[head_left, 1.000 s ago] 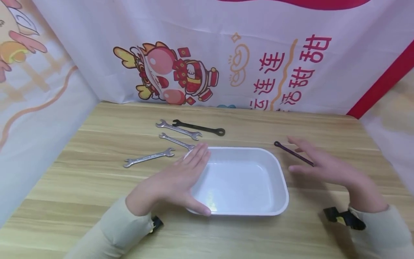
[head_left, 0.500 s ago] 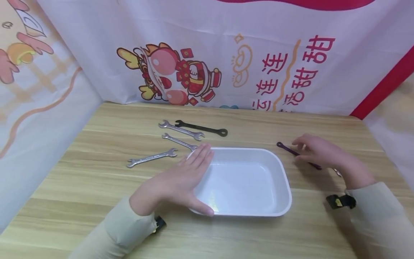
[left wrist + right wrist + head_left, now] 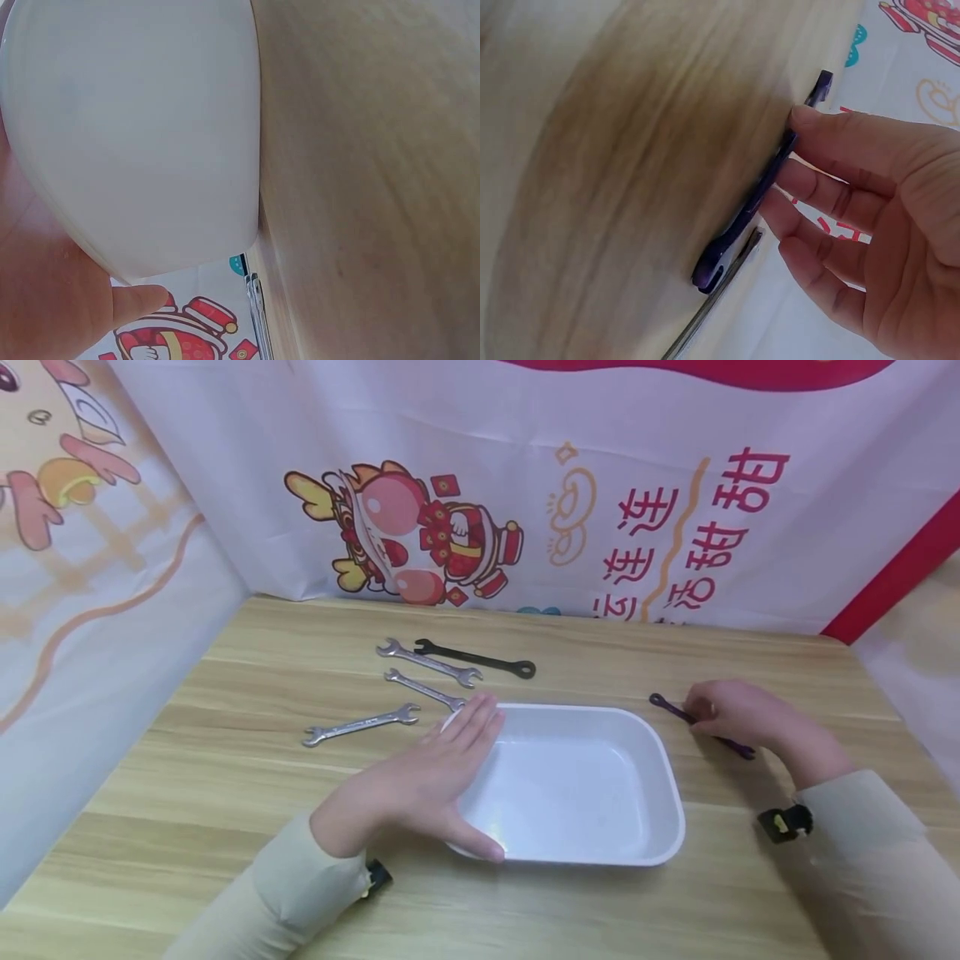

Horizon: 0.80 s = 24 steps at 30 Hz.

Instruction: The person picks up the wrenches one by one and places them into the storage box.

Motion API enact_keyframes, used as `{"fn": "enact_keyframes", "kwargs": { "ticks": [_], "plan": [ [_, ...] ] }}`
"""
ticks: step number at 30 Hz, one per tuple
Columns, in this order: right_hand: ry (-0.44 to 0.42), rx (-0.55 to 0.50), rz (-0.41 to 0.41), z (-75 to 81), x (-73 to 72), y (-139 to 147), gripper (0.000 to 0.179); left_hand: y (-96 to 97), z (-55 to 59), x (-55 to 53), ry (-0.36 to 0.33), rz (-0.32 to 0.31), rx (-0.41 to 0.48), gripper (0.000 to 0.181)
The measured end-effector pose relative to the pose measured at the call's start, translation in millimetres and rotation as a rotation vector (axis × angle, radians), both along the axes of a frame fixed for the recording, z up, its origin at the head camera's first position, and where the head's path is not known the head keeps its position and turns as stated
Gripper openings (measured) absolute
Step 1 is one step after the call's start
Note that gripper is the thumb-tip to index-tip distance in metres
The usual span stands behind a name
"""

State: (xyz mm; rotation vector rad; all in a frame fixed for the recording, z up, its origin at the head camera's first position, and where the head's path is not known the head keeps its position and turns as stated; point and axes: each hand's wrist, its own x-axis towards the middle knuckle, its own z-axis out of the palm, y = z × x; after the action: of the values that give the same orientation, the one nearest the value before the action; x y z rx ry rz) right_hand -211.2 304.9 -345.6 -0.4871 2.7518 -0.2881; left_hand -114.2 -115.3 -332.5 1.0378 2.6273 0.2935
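At the left end of a white rectangular tray (image 3: 573, 793), my left hand (image 3: 420, 789) rests with straight fingers along the rim and its thumb at the near corner. The left wrist view shows the tray's outer wall (image 3: 142, 135) close up, the palm against its rim. Right of the tray, my right hand (image 3: 738, 714) pinches a dark purple wrench (image 3: 739, 221) around its middle, thumb on one side and fingertips on the other. Both wrench ends stick out past the fingers. A silver wrench (image 3: 716, 292) lies right beside it, hidden by the hand in the head view.
Behind the tray's left side lie a black wrench (image 3: 476, 657) and silver wrenches (image 3: 429, 662), one partly behind the left fingertips. Another silver wrench (image 3: 362, 725) lies farther left. A printed cloth (image 3: 465, 427) hangs along the back of the wooden table (image 3: 187, 793).
My right hand has come down onto the purple wrench, its spread thumb and fingers closing to a pinch. The left hand keeps its place on the tray, and the head view has shifted slightly.
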Motion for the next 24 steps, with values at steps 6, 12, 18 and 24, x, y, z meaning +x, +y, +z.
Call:
{"fn": "enact_keyframes", "kwargs": {
  "ticks": [6, 12, 18, 24],
  "plan": [
    [-0.018, 0.029, -0.024, 0.2, -0.7, -5.0, 0.021, 0.8, 0.9, 0.3, -0.005, 0.0, 0.005, 0.141],
    [-0.056, 0.022, -0.024, -1.7, -1.4, -6.4, 0.021, 1.0, 1.1, 0.6, -0.009, 0.004, 0.009, 0.141],
    [-0.091, -0.028, -0.02, -2.2, 0.8, -5.5, 0.022, 2.3, 0.8, 1.0, -0.012, 0.007, 0.011, 0.141],
    [-0.081, -0.071, 0.02, -3.7, 1.8, -2.4, 0.018, 2.0, 3.6, 4.5, 0.011, 0.041, 0.018, 0.142]
  ]
}}
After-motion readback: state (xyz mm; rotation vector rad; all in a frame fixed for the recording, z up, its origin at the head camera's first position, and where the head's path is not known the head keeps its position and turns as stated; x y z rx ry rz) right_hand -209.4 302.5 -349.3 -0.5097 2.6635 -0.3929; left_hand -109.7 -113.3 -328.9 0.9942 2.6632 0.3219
